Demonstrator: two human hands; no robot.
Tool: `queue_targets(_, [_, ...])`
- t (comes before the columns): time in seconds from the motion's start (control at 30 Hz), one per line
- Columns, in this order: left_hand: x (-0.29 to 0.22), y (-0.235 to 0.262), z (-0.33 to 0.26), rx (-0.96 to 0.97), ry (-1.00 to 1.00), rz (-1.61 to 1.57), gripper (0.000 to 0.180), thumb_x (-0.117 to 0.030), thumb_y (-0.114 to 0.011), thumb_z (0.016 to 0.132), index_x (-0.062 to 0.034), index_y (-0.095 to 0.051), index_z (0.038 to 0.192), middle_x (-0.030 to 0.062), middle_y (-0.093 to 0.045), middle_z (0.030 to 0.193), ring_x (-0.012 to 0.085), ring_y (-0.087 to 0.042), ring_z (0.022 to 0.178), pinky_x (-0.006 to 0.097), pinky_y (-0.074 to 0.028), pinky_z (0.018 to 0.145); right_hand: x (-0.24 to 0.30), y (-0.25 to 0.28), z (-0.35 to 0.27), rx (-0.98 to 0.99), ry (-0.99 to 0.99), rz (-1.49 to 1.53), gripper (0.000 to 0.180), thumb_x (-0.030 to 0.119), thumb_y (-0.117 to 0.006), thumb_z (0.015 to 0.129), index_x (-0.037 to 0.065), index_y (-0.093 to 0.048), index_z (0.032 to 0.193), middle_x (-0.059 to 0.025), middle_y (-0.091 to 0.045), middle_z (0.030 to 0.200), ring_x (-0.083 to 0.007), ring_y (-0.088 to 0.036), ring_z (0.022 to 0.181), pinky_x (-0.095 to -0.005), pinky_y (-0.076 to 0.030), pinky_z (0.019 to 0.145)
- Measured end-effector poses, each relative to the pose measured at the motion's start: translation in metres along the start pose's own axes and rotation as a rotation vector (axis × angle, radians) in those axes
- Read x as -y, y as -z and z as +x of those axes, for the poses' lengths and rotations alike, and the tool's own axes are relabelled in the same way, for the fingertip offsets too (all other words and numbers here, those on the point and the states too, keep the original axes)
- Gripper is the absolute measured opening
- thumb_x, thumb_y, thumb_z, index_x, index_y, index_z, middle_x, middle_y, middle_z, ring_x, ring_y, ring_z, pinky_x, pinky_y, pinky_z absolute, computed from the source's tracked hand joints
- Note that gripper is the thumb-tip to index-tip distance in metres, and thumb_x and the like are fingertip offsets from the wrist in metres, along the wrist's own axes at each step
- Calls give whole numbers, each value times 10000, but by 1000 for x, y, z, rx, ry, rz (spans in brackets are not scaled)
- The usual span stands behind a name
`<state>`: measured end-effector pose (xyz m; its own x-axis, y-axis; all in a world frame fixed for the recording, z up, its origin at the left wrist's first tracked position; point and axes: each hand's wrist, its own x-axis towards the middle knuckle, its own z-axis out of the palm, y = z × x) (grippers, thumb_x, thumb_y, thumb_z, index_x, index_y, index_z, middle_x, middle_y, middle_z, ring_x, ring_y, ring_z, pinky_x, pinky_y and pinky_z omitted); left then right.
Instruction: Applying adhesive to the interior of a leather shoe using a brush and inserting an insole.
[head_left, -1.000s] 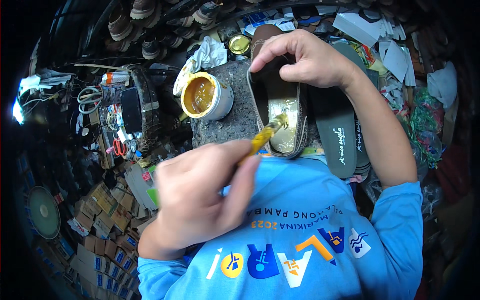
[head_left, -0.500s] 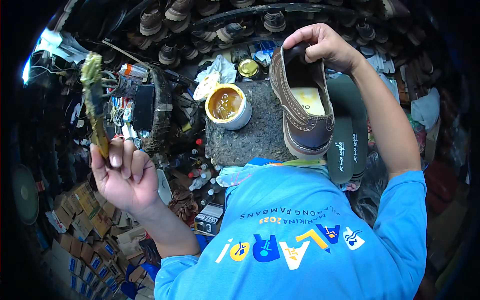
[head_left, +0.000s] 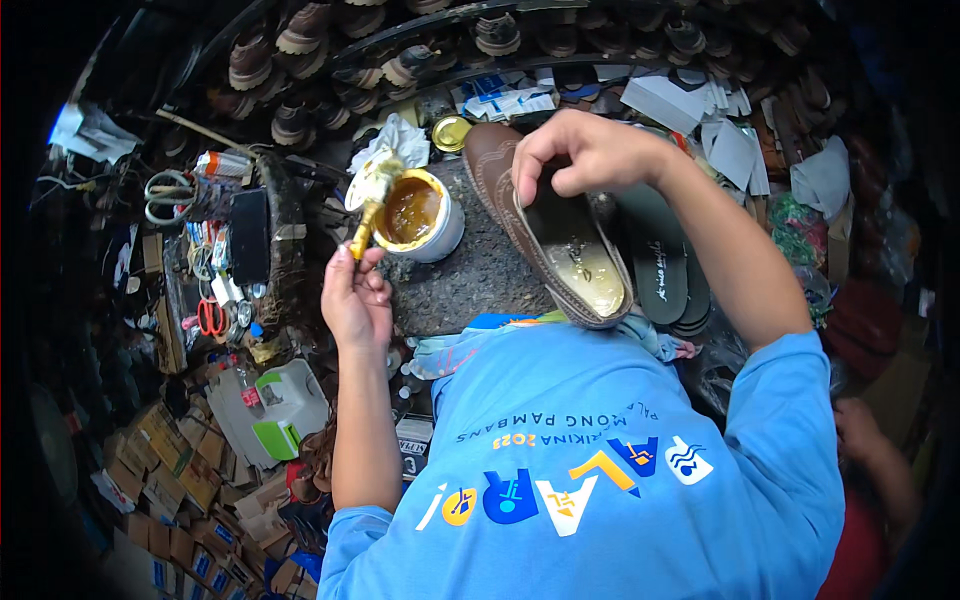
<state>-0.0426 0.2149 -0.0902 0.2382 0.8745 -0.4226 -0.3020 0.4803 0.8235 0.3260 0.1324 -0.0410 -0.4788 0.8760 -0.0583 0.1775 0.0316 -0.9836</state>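
Observation:
My left hand (head_left: 358, 305) pinches the yellow handle of a glue-smeared brush (head_left: 366, 228), its clotted bristles pointing up beside the rim of an open white tub (head_left: 440, 238) of amber glue. My right hand (head_left: 590, 160) is closed on the upper edge of a brown leather shoe (head_left: 500, 215), whose heel points toward me. Wet-looking shine covers the pale inner sole (head_left: 590, 275) at the heel end; my fingers and the upper hide the front inside. Right of the shoe lie dark green insoles (head_left: 662, 275).
The tub stands on a rough dark block (head_left: 460, 298). Behind it are a gold lid (head_left: 451, 132) and rows of shoes (head_left: 405, 65). Scissors (head_left: 211, 316), a black phone (head_left: 250, 235) and cardboard boxes (head_left: 175, 455) lie left. Another person's arm (head_left: 872, 440) shows at lower right.
My left hand has brought the brush from raised at the far left rightward to the tub. The shoe has shifted left and tilted, and its inner sole now looks shinier.

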Motion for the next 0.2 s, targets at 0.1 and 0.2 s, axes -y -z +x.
queue_targets(0.1, [8, 2, -8, -44, -7, 69, 255, -319, -610, 1054, -89, -587, 1163, 90, -698, 840, 93, -552, 551, 225, -404, 449, 9, -17, -44, -409, 156, -30, 399, 35, -612, 730, 36, -748, 1106, -79, -715, 1156, -155, -652, 1057, -312, -506, 932])
queue_targets(0.2, [0, 15, -5, -95, -86, 353, 328, -342, -638, 1039, -102, -585, 1256, 106, -688, 816, 107, -582, 527, 212, -427, 418, 9, -26, -90, -682, 38, -122, 424, 96, -649, 735, 70, -740, 1149, -95, -703, 1158, -202, -644, 1168, -334, -493, 1016])
